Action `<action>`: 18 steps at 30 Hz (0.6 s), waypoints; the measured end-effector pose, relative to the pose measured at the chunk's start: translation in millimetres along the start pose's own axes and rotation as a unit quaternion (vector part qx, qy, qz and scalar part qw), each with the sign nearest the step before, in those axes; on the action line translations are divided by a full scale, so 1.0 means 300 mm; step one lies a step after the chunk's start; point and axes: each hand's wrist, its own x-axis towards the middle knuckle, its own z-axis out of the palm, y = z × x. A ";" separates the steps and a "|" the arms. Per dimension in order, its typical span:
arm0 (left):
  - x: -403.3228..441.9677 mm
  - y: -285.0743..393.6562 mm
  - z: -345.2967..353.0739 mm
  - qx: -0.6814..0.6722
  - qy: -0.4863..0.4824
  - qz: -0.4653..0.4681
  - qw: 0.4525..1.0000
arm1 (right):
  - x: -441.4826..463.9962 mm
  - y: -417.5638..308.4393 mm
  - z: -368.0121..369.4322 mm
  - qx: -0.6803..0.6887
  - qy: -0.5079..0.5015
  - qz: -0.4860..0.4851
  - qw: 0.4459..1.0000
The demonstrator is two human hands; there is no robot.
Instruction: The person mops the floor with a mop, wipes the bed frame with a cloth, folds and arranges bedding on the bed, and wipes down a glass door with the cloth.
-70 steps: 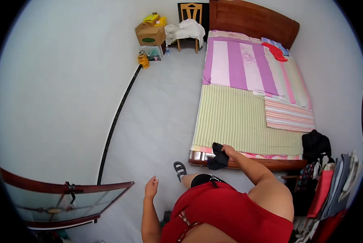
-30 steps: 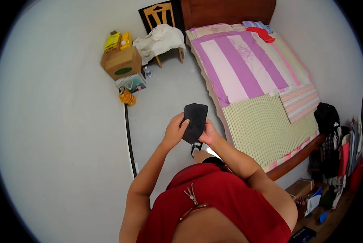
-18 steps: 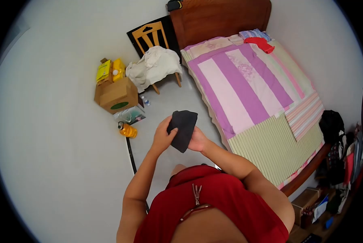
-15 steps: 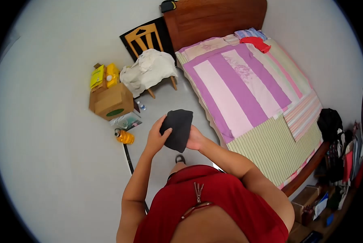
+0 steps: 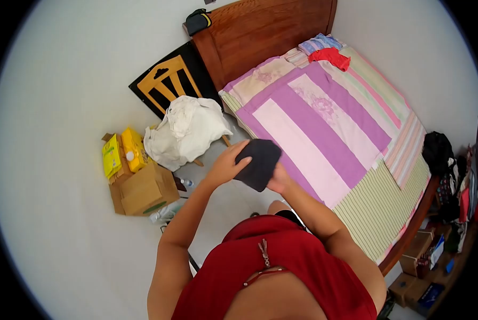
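Observation:
A dark grey, folded piece of cloth [image 5: 261, 164] is held up in front of my body between both hands. My left hand [image 5: 229, 164] grips its left edge, with the thumb lying on top and the other fingers behind. At the lower right edge my right hand [image 5: 277, 180] is closed on the same cloth, its fingers mostly hidden beneath. What exactly the cloth is, I cannot tell. Just past it lies the bed [image 5: 351, 208], with a purple and white striped sheet [image 5: 335, 141] on top.
Left of the bed stands a wooden chair [image 5: 184, 74] draped with white cloth [image 5: 183, 130]. A cardboard box [image 5: 145, 189] and yellow packages [image 5: 135, 148] sit by the wall. Red cloth [image 5: 330, 57] lies near the headboard [image 5: 265, 37]. Boxes [image 5: 416, 253] and hanging clothes [image 5: 465, 186] are at the right.
My body has moved forward, nearer the chair and bed. Both hands still hold the dark cloth, which now sits further right in view and slightly turned.

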 end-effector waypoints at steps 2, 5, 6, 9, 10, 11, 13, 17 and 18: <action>0.185 -0.083 -0.053 -0.030 -0.002 0.002 1.000 | 0.098 -0.117 0.004 0.069 -0.028 -0.045 0.996; 0.464 -0.315 -0.108 -0.041 0.020 -0.043 0.998 | 0.237 -0.308 0.007 0.041 -0.071 -0.120 0.989; 0.547 -0.404 -0.136 -0.027 0.026 -0.062 0.997 | 0.311 -0.366 -0.029 0.037 -0.050 -0.134 0.989; 0.746 -0.573 -0.237 -0.016 0.076 -0.108 0.991 | 0.521 -0.490 -0.121 0.043 -0.017 -0.167 0.985; 0.823 -0.638 -0.283 0.000 0.100 -0.120 0.988 | 0.617 -0.565 -0.117 0.044 -0.023 -0.184 0.982; 0.860 -0.704 -0.326 0.017 0.116 -0.140 0.983 | 0.691 -0.609 -0.117 0.032 -0.030 -0.181 0.983; 0.966 -0.829 -0.417 0.032 0.155 -0.187 0.970 | 0.829 -0.704 -0.090 0.011 -0.044 -0.180 0.983; 1.189 -1.025 -0.622 0.147 0.216 -0.124 0.957 | 1.077 -0.849 0.005 0.029 -0.013 -0.170 0.985; 1.247 -1.063 -0.660 0.163 0.229 -0.120 0.952 | 1.131 -0.874 0.021 0.026 -0.007 -0.168 0.985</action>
